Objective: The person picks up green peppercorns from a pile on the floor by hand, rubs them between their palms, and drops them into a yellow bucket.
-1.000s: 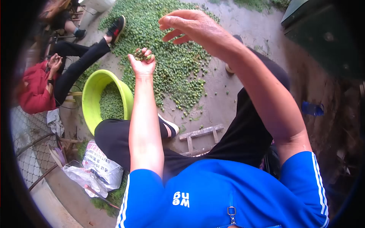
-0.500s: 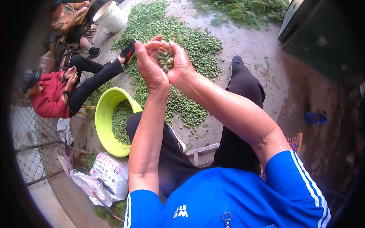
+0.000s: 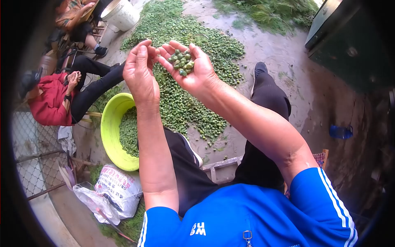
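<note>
Pods [image 3: 181, 62] are cupped in open right hand [image 3: 200, 73], left hand [image 3: 140, 80] grip undetermined; tub [image 3: 110, 131] is part-filled, heap [image 3: 193, 109] left spread beside its rim.

Fruits [image 3: 193, 109] lie spread on the floor [image 3: 269, 49] ahead, with brush [image 3: 275, 14] beyond to the right and a bucket [image 3: 124, 15] by their far left edge, while at left a tub [image 3: 110, 142] with fruits in it stands before a sack [image 3: 119, 187], right of the fence [image 3: 38, 152].
</note>
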Demonstrator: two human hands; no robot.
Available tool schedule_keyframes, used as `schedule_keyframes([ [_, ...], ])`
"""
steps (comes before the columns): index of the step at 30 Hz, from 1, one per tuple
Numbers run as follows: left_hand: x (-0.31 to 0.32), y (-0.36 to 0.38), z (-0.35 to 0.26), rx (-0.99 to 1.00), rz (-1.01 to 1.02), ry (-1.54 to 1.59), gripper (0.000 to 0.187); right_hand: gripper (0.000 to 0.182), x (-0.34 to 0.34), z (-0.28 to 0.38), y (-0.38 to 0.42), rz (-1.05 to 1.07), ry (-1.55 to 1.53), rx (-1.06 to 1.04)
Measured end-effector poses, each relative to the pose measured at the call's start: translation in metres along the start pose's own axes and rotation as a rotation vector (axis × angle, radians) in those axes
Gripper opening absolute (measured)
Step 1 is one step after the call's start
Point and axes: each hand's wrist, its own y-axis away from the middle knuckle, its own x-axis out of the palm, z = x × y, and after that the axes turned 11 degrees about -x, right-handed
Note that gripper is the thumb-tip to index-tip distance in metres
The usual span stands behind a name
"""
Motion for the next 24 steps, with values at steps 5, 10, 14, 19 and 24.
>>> schedule_keyframes([
  [5, -0.013, -0.004, 0.000, 0.113, -0.185, 0.098, 0.022, 0.051, -0.002, -0.006, -0.008, -0.038, 0.066, -0.019],
  [10, 0.065, 0.053, -0.006, 0.457, 0.431, -0.642, 0.039, 0.046, -0.012, -0.018, -0.008, -0.093, 0.023, 0.040],
  [14, 0.079, 0.039, -0.020, 0.510, 0.228, -0.803, 0.039, 0.033, -0.018, -0.017, -0.008, 0.303, -0.106, -0.017],
  [19, 0.014, 0.010, 0.011, 0.204, 0.160, -0.844, 0.030, 0.028, -0.009, -0.008, 0.002, -0.048, 0.254, 0.061],
  [24, 0.007, -0.001, 0.028, 0.230, 0.185, -0.871, 0.022, 0.025, -0.003, -0.010, 0.008, -0.096, 0.282, 0.038],
])
